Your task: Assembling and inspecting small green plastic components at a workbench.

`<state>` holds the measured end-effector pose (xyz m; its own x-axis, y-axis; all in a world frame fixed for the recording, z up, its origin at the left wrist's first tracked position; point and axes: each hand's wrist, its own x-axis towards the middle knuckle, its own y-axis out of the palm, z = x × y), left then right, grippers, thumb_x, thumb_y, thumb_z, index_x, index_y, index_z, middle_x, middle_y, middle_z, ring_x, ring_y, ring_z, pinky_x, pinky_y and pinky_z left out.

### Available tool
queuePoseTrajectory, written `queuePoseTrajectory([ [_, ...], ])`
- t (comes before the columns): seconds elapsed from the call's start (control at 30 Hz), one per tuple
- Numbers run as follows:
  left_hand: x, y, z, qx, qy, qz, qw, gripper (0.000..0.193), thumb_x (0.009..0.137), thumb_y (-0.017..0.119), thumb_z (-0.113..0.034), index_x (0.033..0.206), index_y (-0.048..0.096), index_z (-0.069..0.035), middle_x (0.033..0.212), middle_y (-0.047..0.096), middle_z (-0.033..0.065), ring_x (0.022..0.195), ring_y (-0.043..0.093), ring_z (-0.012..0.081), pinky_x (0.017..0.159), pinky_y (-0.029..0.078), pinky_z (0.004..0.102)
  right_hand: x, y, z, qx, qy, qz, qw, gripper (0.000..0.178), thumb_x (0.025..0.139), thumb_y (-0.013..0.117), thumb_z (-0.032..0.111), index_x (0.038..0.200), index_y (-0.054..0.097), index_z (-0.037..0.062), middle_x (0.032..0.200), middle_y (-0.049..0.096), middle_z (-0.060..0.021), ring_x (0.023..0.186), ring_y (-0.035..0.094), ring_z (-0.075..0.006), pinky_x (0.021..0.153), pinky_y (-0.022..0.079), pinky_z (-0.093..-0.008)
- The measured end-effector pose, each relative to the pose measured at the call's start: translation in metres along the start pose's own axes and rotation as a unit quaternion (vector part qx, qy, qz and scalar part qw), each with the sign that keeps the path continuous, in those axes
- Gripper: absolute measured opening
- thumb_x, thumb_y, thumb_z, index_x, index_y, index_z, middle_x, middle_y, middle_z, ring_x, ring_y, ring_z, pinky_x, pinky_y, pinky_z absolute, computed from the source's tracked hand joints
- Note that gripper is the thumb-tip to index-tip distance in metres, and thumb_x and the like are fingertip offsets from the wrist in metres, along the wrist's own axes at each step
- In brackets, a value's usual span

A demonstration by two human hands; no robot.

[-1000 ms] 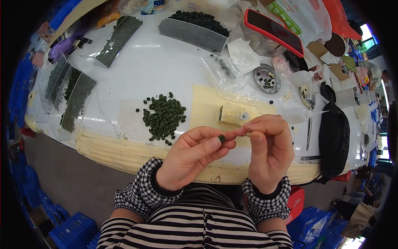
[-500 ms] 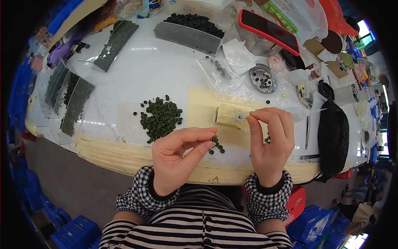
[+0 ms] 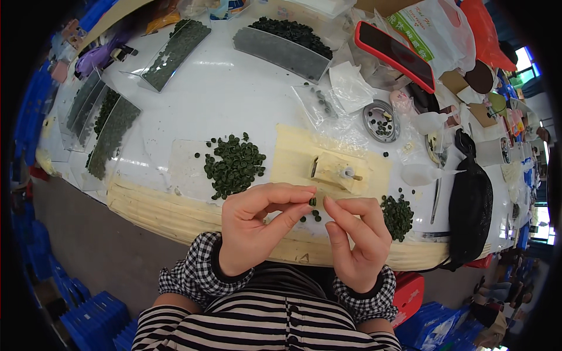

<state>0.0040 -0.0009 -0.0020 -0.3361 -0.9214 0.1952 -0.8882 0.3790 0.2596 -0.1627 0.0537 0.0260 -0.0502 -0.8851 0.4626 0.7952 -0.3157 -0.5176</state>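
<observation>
Between the thumb and forefinger of my left hand (image 3: 260,225) is a small dark green disc-like piece (image 3: 313,201), perhaps more than one stacked. Close by on its right, my right hand (image 3: 360,237) has thumb and forefinger apart, and nothing shows between them. A few loose green pieces (image 3: 317,215) lie beneath the fingertips. Just beyond the hands stands a pale yellow block (image 3: 333,173), with a white post ending in a brownish tip (image 3: 357,177). A larger heap of green pieces (image 3: 234,167) sits to the left, and a smaller heap (image 3: 397,217) to the right.
Clear bins of dark pieces (image 3: 281,54) stand at the back and left. A red-edged phone (image 3: 395,55), a round metal dish (image 3: 381,121), a white squeeze bottle (image 3: 420,174), tweezers (image 3: 436,200) and a black mesh pouch (image 3: 471,205) crowd the right. Yellowish padding (image 3: 170,219) lines the table's front edge.
My right hand has left the block's post and come left and nearer, beside my left hand. The smaller heap now shows. The view has shifted slightly; my left hand keeps its pinch.
</observation>
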Motion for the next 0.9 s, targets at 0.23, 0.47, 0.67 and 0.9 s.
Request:
queuePoseTrajectory([
  [0.23,0.002,0.000,-0.002,0.025,0.003,0.011,1.000,0.020,0.085,0.066,0.008,0.104,0.069,0.003,0.106,0.070,0.0145,0.095,0.068,0.0173,0.083,0.055,0.0273,-0.002,0.005,-0.006,0.047,0.001,0.022,0.999,0.037,0.076,0.071,-0.004,0.111,0.072,0.0040,0.095,0.066,-0.0095,0.083,0.060,-0.0235,0.072,0.048,-0.0310],
  [0.47,0.000,-0.005,-0.006,0.049,-0.026,0.035,0.998,0.020,0.085,0.062,0.013,0.101,0.069,0.004,0.107,0.069,0.0180,0.098,0.067,0.0204,0.085,0.056,0.0286,-0.001,0.004,-0.011,0.050,-0.028,0.030,0.998,0.034,0.075,0.073,-0.002,0.108,0.073,0.0036,0.094,0.067,-0.0086,0.080,0.061,-0.0235,0.070,0.048,-0.0308],
  [0.67,-0.001,-0.003,-0.003,0.027,-0.028,0.013,0.999,0.021,0.085,0.065,0.009,0.103,0.072,0.001,0.100,0.072,0.0129,0.090,0.068,0.0144,0.078,0.054,0.0242,-0.001,0.003,-0.013,0.047,-0.051,0.038,0.997,0.033,0.074,0.074,-0.001,0.107,0.073,0.0033,0.094,0.067,-0.0082,0.080,0.061,-0.0233,0.069,0.048,-0.0312],
  [0.9,0.000,-0.004,-0.003,0.024,-0.033,0.022,0.999,0.020,0.085,0.066,0.009,0.103,0.072,0.002,0.098,0.072,0.0126,0.089,0.067,0.0136,0.078,0.053,0.0235,-0.002,0.003,-0.014,0.052,-0.050,0.040,0.997,0.033,0.074,0.074,-0.001,0.107,0.073,0.0031,0.095,0.067,-0.0082,0.079,0.061,-0.0233,0.069,0.048,-0.0311],
])
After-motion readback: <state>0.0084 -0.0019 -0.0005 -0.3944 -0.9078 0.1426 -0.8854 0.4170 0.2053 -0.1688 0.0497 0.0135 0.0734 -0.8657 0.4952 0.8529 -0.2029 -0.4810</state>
